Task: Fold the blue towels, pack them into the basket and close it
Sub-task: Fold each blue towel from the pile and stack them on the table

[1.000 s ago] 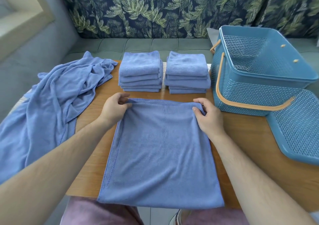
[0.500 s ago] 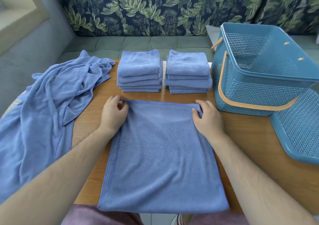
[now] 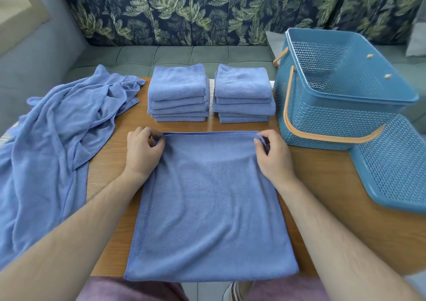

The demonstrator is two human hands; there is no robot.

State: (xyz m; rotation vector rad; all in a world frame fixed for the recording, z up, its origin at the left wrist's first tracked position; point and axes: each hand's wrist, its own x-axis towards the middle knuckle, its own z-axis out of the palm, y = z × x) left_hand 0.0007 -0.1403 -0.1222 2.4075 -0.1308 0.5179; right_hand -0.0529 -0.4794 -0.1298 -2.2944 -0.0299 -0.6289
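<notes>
A blue towel (image 3: 212,208), folded in half, lies flat on the wooden table (image 3: 345,208) in front of me. My left hand (image 3: 144,153) pinches its far left corner and my right hand (image 3: 273,155) pinches its far right corner. Behind it stand two stacks of folded blue towels (image 3: 178,93) (image 3: 243,93). A heap of unfolded blue towels (image 3: 57,139) spreads over the table's left side. The open blue basket (image 3: 341,116) with an orange handle stands at the right, and its blue lid (image 3: 396,164) leans beside it.
A grey-green sofa seat (image 3: 184,56) with a palm-leaf backrest runs behind the table. The table's near edge is at my lap, where the towel's near edge hangs slightly over.
Both hands have curled tighter on the towel's far corners, and the far edge is now lifted a little off the table. The view has shifted slightly downward.
</notes>
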